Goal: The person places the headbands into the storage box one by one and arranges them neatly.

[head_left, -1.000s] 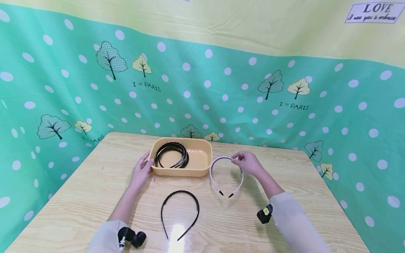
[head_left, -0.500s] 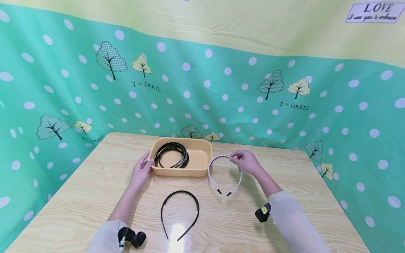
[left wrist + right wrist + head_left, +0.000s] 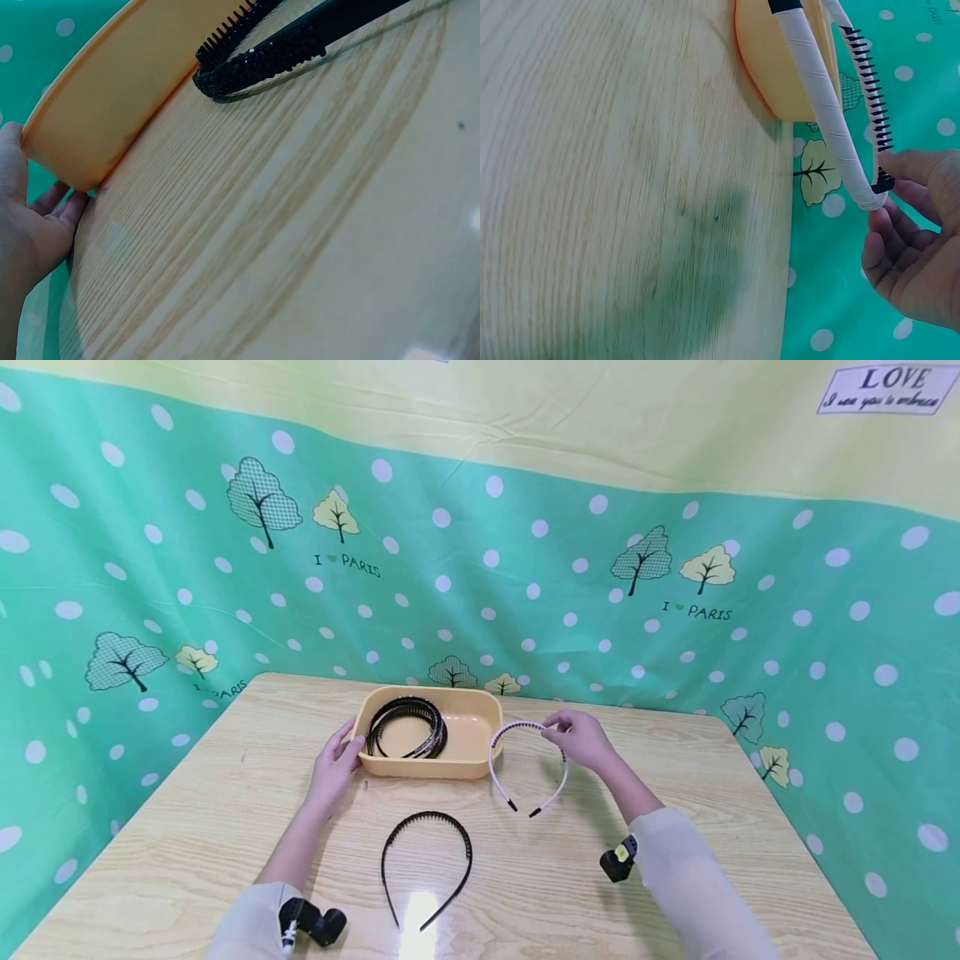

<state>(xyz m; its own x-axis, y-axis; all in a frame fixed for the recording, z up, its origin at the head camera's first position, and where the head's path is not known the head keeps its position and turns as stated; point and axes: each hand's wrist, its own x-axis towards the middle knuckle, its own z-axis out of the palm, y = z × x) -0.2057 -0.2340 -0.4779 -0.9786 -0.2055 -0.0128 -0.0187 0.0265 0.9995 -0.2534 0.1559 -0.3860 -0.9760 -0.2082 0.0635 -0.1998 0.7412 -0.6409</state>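
Observation:
My right hand [image 3: 581, 742] pinches a white toothed headband [image 3: 492, 768] near its top between thumb and fingers. The headband hangs just off the bin's right end, its two black tips pointing down. In the right wrist view the white headband [image 3: 817, 86] shows dark teeth along its inner side. My left hand [image 3: 333, 770] holds the left end of a yellow plastic bin [image 3: 431, 769], thumb at the rim. Several black headbands [image 3: 438, 735] lie stacked in the bin's left half. A single black headband [image 3: 431, 815] lies on the table in front.
The bin stands near the back of a light wood table [image 3: 187, 827], close to a green dotted curtain [image 3: 510, 560]. Small black cameras sit on the left sleeve [image 3: 255, 927] and right sleeve [image 3: 697, 885].
My right hand has moved slightly left and up with the white headband, bringing it up to the bin's right end. The left hand, the bin and the loose black headband have stayed put.

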